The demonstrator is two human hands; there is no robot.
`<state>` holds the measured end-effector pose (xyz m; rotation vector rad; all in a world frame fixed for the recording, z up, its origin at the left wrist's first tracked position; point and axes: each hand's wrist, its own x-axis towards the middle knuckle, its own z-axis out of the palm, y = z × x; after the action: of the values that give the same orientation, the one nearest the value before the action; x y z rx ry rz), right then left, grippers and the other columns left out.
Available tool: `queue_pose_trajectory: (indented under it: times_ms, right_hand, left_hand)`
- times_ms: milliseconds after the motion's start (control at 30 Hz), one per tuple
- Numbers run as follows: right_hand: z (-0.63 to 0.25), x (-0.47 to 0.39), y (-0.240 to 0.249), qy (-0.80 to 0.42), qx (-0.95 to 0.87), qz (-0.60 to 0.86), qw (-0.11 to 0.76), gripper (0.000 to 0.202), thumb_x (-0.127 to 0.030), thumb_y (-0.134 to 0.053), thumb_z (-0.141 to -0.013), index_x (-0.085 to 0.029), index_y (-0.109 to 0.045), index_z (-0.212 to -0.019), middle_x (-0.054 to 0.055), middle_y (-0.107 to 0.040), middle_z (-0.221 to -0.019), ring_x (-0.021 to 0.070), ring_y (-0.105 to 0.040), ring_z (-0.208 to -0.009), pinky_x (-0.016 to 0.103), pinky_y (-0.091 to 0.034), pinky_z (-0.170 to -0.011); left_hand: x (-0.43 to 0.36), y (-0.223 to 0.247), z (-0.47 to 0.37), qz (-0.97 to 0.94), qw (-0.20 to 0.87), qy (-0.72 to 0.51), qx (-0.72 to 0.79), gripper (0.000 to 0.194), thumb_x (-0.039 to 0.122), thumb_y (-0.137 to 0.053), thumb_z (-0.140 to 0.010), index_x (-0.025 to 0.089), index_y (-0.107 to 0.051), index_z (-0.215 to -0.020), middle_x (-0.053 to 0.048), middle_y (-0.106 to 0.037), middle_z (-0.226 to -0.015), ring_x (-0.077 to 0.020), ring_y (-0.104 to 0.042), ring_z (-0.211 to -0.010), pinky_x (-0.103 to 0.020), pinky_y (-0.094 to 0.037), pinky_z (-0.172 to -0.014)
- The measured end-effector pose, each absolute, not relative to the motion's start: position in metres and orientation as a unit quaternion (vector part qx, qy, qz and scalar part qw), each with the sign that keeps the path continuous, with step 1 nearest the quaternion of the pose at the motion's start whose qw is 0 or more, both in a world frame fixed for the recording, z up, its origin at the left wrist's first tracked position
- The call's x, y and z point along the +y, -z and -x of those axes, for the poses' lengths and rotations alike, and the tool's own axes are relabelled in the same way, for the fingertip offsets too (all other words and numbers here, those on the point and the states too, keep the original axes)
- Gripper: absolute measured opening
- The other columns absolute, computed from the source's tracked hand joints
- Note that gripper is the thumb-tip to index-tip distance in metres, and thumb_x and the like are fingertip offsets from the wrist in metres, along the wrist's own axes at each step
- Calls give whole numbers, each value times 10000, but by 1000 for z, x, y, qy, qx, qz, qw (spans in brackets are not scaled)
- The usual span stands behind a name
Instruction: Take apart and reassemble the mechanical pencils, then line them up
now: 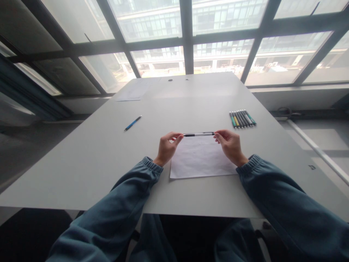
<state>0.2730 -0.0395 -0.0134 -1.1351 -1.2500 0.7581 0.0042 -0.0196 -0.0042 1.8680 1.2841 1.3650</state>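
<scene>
A pen (200,134) with a silver-white barrel and black grip is held level between my two hands, over the far edge of a white sheet of paper (200,160). My left hand (168,146) pinches its left end. The other end sits between the fingertips of my right hand (229,145). Farther out on the right lies a row of several pens (242,119), side by side, in black, green, yellow and grey. One blue and black pen (133,123) rests alone on the left, slanting away from me.
The white table (81,171) stretches toward large windows (188,36). Printed sheets (133,90) lie at its far left, and two small round dark spots show near the back edge. A small dark mark (311,167) is on the right side of the tabletop.
</scene>
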Motion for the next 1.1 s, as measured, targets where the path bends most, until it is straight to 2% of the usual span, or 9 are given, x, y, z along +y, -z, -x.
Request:
queue_pose_trajectory:
  times_ms: [1100]
  right_hand:
    - [-275,-39,15,-279,-571,499,589,283,-449,-709,-871,-169,-726,-834,52,-730,-725,161,-655,-613,294,-540,-581]
  left_hand:
    - [-20,3,-4,-688,254,-494,467,294,467,-683,-905,191,-783,-885,-59,-782,-866,-196,-708,-830,-310,-523,-765]
